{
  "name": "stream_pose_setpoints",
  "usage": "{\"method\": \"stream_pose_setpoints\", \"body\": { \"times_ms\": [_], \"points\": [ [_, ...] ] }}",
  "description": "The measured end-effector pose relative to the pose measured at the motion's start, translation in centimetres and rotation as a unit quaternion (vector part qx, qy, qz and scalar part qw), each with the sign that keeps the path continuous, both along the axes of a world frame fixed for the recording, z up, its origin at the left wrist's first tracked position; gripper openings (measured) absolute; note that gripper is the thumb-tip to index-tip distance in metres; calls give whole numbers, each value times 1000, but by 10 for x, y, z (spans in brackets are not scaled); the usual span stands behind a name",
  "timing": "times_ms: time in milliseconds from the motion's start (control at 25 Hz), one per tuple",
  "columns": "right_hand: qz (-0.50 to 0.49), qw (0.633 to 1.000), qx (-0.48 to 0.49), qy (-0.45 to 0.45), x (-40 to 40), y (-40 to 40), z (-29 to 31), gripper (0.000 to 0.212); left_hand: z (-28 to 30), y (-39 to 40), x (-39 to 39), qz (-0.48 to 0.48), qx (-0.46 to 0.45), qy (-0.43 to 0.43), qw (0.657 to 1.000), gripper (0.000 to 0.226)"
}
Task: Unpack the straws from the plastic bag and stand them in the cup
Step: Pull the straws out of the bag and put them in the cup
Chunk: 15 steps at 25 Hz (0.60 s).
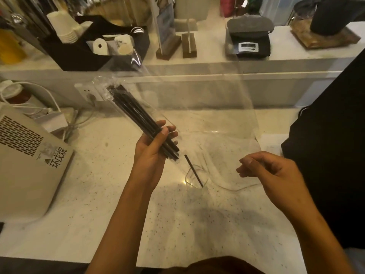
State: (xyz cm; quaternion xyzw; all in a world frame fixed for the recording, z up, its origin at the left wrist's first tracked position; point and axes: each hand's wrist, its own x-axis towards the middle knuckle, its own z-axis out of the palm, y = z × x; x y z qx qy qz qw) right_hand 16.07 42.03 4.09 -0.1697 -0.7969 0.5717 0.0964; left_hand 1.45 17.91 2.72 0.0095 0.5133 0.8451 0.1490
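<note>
My left hand (pixel 150 155) grips a bundle of black straws (pixel 134 111) partway along its length. The bundle is still sheathed in a clear plastic bag (pixel 102 86) and slants up to the left, with its lower ends poking out below my fingers. Just below those ends, a single black straw (pixel 192 171) leans inside a clear cup (pixel 187 176) on the counter. The cup's walls are hard to make out. My right hand (pixel 266 171) hovers to the right of the cup with fingers loosely curled and nothing visible in them.
A pale speckled counter (pixel 118 204) carries a beige machine (pixel 25 159) at the left with cables behind it. A raised shelf holds a black organiser (pixel 79 54) with paper cups, wooden sign stands and a scale (pixel 248 44). A dark object (pixel 325 155) stands at the right.
</note>
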Motion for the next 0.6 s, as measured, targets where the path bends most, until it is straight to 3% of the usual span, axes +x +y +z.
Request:
{"method": "stream_pose_setpoints", "body": {
  "times_ms": [280, 600],
  "points": [
    [-20, 1000, 4, -15, 14, 3, -13, 31, 6, 6, 2, -7, -51, 25, 998, 24],
    [-35, 999, 16, -20, 24, 3, -15, 32, 8, 17, 10, -8, -42, 17, 999, 37]
  ]
}}
